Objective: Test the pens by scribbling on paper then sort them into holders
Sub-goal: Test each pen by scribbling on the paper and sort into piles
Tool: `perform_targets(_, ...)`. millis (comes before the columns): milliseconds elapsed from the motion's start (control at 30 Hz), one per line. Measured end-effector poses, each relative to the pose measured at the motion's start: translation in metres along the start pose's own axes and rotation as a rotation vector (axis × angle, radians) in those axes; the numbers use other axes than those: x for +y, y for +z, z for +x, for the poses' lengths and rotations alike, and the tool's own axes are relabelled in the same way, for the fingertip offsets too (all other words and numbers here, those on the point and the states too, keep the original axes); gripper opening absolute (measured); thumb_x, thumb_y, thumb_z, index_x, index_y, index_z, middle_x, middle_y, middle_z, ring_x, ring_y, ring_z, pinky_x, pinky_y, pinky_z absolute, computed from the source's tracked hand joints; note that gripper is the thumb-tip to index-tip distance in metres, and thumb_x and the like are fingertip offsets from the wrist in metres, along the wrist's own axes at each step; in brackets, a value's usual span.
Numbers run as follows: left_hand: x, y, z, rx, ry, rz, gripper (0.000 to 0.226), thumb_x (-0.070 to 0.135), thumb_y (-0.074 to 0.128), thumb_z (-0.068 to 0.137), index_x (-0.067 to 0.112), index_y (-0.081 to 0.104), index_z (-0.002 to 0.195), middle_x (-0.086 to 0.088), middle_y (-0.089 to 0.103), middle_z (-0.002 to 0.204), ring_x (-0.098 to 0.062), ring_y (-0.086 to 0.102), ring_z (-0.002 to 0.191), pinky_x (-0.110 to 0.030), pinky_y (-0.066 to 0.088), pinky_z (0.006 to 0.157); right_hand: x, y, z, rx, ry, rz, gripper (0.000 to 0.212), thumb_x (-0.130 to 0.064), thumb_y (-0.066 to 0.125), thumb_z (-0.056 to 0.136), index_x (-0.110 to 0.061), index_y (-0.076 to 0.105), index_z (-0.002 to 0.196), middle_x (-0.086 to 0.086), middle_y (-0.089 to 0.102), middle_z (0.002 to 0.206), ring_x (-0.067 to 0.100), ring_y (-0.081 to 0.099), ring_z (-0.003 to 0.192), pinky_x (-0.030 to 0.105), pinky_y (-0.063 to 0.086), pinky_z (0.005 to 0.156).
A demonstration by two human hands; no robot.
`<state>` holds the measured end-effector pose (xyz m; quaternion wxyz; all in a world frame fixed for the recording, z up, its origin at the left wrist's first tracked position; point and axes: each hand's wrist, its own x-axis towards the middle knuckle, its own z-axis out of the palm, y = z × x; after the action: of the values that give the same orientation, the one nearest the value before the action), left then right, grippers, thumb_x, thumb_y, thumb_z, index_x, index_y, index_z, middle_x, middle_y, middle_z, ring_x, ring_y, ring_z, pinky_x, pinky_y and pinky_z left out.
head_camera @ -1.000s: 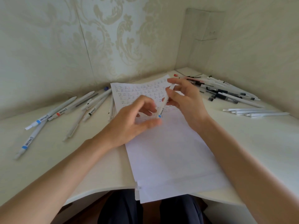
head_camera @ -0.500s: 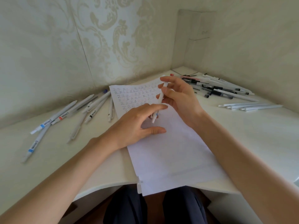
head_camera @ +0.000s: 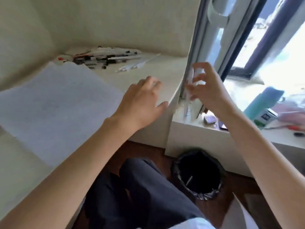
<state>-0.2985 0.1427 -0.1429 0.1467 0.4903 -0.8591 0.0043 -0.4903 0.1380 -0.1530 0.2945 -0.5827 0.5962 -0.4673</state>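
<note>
Pen (head_camera: 191, 76) pinched upright between thumb and fingertips of the right hand (head_camera: 209, 90), grip closed on the barrel. Held to the right of the paper (head_camera: 57, 104), out past the edge of the bench (head_camera: 156, 70), directly over what looked like a clear holder (head_camera: 187, 111) on the window sill (head_camera: 183, 129). Judged as the sorting step for this one pen, not yet dropped in.

Left hand (head_camera: 142, 100) hovering or resting at the bench edge just right of the paper, grip spread and empty.

Behind the paper, a large pile of pens (head_camera: 105, 58) lying loose, none in any holder. Judged as most of the job outstanding: test scribbles and sorting for all of those. Contents of the holder too blurred to count.

Below and right of the paper, a black bin (head_camera: 198, 174) on the floor, with a pale stick-like thing inside, too blurred to name.
</note>
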Motion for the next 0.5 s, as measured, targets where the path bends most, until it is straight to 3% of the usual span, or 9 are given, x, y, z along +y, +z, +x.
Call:
perform_targets(100,0.002,0.025,0.019,-0.139,-0.079,0.133,0.070,0.053,0.040,0.091,0.015,0.019,0.146,-0.011,0.018,0.153,-0.025,0.017,0.140,-0.040,0.019,0.111,0.071,-0.030,-0.030,0.018,0.169,-0.226,0.046,-0.006,0.060,0.088,-0.026,0.041,0.126,0.005,0.060,0.095,0.027,0.066,0.077,0.043,0.057,0.066)
perform_targets(167,0.002,0.035,0.023,-0.180,-0.133,0.125,0.071,0.054,0.041,0.090,0.014,0.020,0.146,-0.011,0.020,0.152,-0.026,0.020,0.139,-0.042,0.022,0.109,0.111,-0.036,-0.046,-0.025,0.266,-0.316,0.046,-0.004,0.057,0.089,-0.018,0.041,0.130,0.005,0.061,0.092,0.029,0.064,0.089,0.037,0.053,0.075)
perform_targets(267,0.007,0.040,0.024,-0.148,-0.157,0.132,0.071,0.054,0.044,0.089,0.014,0.024,0.143,-0.011,0.026,0.149,-0.027,0.024,0.136,-0.043,0.026,0.105,0.147,-0.036,-0.057,-0.073,0.391,-0.352,0.048,0.001,0.055,0.087,-0.010,0.043,0.131,0.014,0.061,0.107,0.026,0.059,0.098,0.029,0.044,0.083)
perform_targets(367,0.006,0.039,0.024,-0.115,-0.162,0.123,0.069,0.054,0.044,0.088,0.014,0.028,0.142,-0.010,0.030,0.147,-0.026,0.027,0.135,-0.042,0.028,0.104,0.143,-0.032,-0.041,-0.058,0.359,-0.291,0.031,-0.004,0.058,0.086,-0.011,0.057,0.116,0.011,0.063,0.111,0.018,0.058,0.090,0.023,0.049,0.069)
perform_targets(433,0.004,0.037,0.023,-0.106,-0.152,0.069,0.067,0.055,0.044,0.089,0.015,0.031,0.141,-0.006,0.031,0.147,-0.024,0.029,0.135,-0.041,0.029,0.105,0.115,-0.027,-0.024,-0.031,0.268,-0.172,0.014,-0.007,0.057,0.088,-0.018,0.063,0.094,0.006,0.068,0.098,0.021,0.064,0.085,0.029,0.052,0.066)
perform_targets(500,-0.003,0.029,0.022,-0.088,-0.153,-0.035,0.062,0.055,0.044,0.089,0.018,0.037,0.138,-0.002,0.035,0.145,-0.021,0.033,0.132,-0.037,0.031,0.102,0.076,-0.020,-0.008,-0.025,0.149,-0.005,0.023,-0.003,0.054,0.088,-0.023,0.062,0.080,0.002,0.068,0.084,0.021,0.067,0.079,0.035,0.051,0.067)
